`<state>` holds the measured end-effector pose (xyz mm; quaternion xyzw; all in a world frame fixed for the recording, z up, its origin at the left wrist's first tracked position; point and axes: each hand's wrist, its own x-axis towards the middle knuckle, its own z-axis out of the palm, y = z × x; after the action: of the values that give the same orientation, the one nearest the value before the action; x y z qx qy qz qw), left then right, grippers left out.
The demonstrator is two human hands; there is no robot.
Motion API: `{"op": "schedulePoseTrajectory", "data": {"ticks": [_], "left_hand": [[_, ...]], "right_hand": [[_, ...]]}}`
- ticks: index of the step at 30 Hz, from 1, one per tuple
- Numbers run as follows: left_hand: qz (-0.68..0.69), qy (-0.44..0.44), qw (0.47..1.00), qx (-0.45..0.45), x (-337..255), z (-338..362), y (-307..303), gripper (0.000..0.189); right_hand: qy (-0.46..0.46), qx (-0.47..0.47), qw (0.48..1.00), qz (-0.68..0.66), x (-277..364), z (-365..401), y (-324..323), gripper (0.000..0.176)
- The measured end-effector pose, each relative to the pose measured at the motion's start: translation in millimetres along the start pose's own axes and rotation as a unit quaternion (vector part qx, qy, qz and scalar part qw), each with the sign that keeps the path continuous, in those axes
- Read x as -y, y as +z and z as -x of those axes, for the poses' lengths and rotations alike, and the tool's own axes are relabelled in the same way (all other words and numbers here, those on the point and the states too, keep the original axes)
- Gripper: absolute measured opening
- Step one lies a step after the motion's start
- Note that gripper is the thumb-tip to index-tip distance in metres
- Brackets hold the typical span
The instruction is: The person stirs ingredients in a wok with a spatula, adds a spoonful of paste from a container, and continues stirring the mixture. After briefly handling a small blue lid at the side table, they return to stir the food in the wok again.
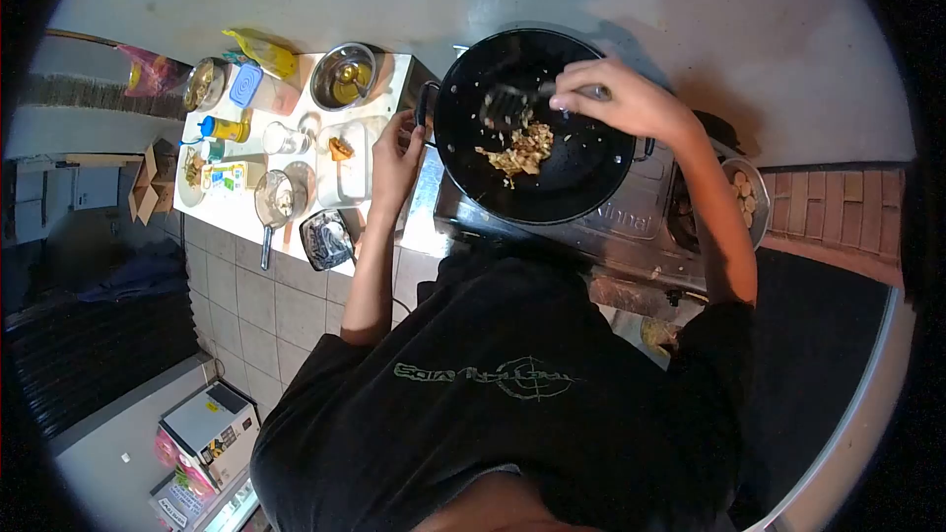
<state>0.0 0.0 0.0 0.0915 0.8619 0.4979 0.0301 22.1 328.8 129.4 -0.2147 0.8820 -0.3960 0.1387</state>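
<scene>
A black wok (581,177) sits on the steel gas stove (631,222), with chopped, browned food (522,153) heaped at its middle and bits scattered up the side. My left hand (396,150) is closed around the wok's left loop handle (424,110). Over the wok's right side, my right hand (619,97) grips the handle of a dark spatula (507,108). The blade lies inside the wok, just above the food heap, and is a little blurred.
Left of the stove, a white table (222,215) holds a steel bowl (344,77) of yellowish liquid, a small saucepan (279,199), a black square dish (328,239) and a clear container (345,163). Right of the stove stands a pan (746,199) of round pieces.
</scene>
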Motion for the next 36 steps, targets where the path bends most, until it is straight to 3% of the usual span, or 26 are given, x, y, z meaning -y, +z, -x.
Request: {"op": "schedulePoseTrajectory", "data": {"ticks": [1, 2, 3, 6, 10, 12, 13, 15, 16, 17, 19, 20, 21, 23, 26, 28, 29, 31, 36], "left_hand": [[-0.008, 0.003, 1.000, -0.001, -2, 3, 1, 0.028], [-0.017, 0.009, 1.000, 0.001, -3, 4, 2, 0.027], [-0.026, 0.028, 0.999, -0.004, 0, -15, -7, 0.027], [-0.019, 0.017, 1.000, 0.011, 4, -9, -5, 0.027], [0.012, 0.019, 0.999, 0.033, 3, -11, -9, 0.027], [0.023, 0.020, 0.999, 0.043, 7, -14, -10, 0.027], [0.023, 0.028, 0.998, 0.044, 11, -16, -9, 0.026], [0.023, 0.035, 0.998, 0.052, 17, -18, -11, 0.026], [0.028, 0.040, 0.997, 0.060, 18, -19, -13, 0.026], [0.032, 0.045, 0.996, 0.070, 19, -20, -14, 0.026], [0.040, 0.043, 0.994, 0.087, 21, -22, -16, 0.026], [0.038, 0.057, 0.994, 0.085, 24, -23, -16, 0.026], [0.035, 0.071, 0.993, 0.082, 27, -25, -15, 0.026], [0.022, 0.058, 0.993, 0.098, 19, -28, -20, 0.025], [0.015, 0.049, 0.989, 0.139, 17, -30, -27, 0.024], [0.021, 0.047, 0.988, 0.146, 21, -31, -28, 0.025], [0.026, 0.049, 0.987, 0.149, 22, -32, -27, 0.025], [0.024, 0.042, 0.987, 0.152, 19, -32, -29, 0.025], [0.025, 0.044, 0.989, 0.140, 22, -31, -28, 0.027]], "right_hand": [[-0.044, -0.041, 0.998, 0.005, -2, 0, 1, 0.032], [0.002, -0.049, 0.998, 0.036, -2, -1, 1, 0.032], [-0.009, -0.067, 0.997, 0.040, -2, -20, 2, 0.032], [-0.068, -0.032, 0.996, 0.053, -6, -20, 25, 0.031], [-0.012, 0.069, 0.998, -0.010, 14, 13, 13, 0.032], [0.062, -0.045, 0.997, -0.031, 17, 34, 6, 0.030], [0.065, -0.047, 0.996, -0.029, 23, 41, 8, 0.030], [0.188, -0.244, 0.951, 0.003, 32, 52, 18, 0.030], [0.151, -0.331, 0.926, 0.099, 20, 52, 29, 0.035], [0.156, -0.333, 0.925, 0.099, 16, 49, 35, 0.035], [0.356, -0.342, 0.869, 0.044, 15, 41, 42, 0.039], [0.402, -0.391, 0.828, -0.026, -1, 37, 63, 0.039], [0.405, -0.394, 0.825, -0.025, -8, 34, 76, 0.039], [0.351, -0.345, 0.817, -0.300, -8, 30, 100, 0.041], [0.278, -0.380, 0.870, -0.146, 57, 36, 121, 0.033], [0.086, -0.316, 0.944, 0.037, 99, 45, 115, 0.021], [0.088, -0.316, 0.944, 0.038, 120, 49, 115, 0.021], [0.182, -0.186, 0.958, 0.119, 156, 54, 123, 0.014], [0.179, -0.166, 0.962, 0.118, 137, 53, 175, 0.014]]}}
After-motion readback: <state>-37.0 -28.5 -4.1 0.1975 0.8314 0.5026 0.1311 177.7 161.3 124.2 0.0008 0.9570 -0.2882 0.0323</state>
